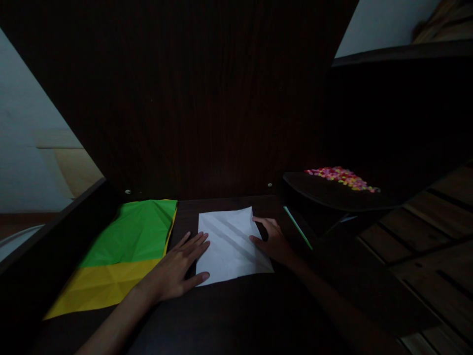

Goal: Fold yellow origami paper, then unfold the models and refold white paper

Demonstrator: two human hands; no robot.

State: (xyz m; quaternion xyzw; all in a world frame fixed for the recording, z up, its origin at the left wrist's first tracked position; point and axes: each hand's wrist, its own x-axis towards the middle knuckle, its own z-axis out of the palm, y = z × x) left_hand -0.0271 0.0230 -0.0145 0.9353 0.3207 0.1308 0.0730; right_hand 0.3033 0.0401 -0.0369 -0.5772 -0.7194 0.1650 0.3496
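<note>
Far left of the frame: a pale wall and a patch of light flooring are seen beyond the dark edge of the desk (236,315). The scene is dimly lit.

Left of centre: a green sheet (135,231) is laid flat on the desk, creased, overlapping a yellow sheet (99,286) whose lower band and thin right-hand edge are exposed. No writing is seen on either.

Centre-left: the left hand (181,268) is laid flat, palm down, fingers spread and extended. Its fingertips are pressed on the left edge of the white paper (231,246), the thumb on the lower left corner. Nothing is gripped.

Centre: the white paper is laid on the dark desk just right of the green sheet, apart from it. Diagonal fold creases are visible across it. No print, label or mark can be read.

Centre-right: the right hand (271,239) is rested on the paper's right edge, fingers curled loosely, fingertips pressed down. It is open on the sheet, not clamped. The two hands are held apart, with the paper between them.

Right of the hand: a thin green stick (297,227), possibly a pencil or straw, is laid diagonally.

Upper right: a heap of small multicoloured pieces (342,177) is seen on a dark raised surface (332,195). Wooden slats are seen at far right.
</note>
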